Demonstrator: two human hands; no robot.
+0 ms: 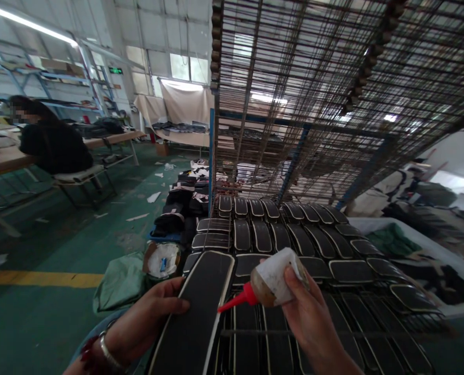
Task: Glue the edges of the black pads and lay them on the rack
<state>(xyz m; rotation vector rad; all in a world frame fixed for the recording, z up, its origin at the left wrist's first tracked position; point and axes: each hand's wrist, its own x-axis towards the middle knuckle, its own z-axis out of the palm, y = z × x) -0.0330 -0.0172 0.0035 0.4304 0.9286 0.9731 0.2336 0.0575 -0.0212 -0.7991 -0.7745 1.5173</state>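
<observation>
My left hand (169,302) grips a long black panel (195,307) by its left edge, thumb lying on its face. The panel has rounded corners and a pale line along its border. In my right hand (305,307) is a glue bottle (276,276), tilted on its side, its body whitish and stained brown. The bottle's red nozzle (237,299) points left, its tip at the panel's right edge. Beneath and beyond my hands lie several rows of similar dark panels (261,237) with pale borders, on a wire rack.
Above the panels, a large wire rack (302,67) leans overhead on blue posts. A green cloth bag (122,284) and an open container (161,259) stand on the floor at left. Stacked dark bundles (173,208) lie beyond. A person (54,135) sits at a table further left.
</observation>
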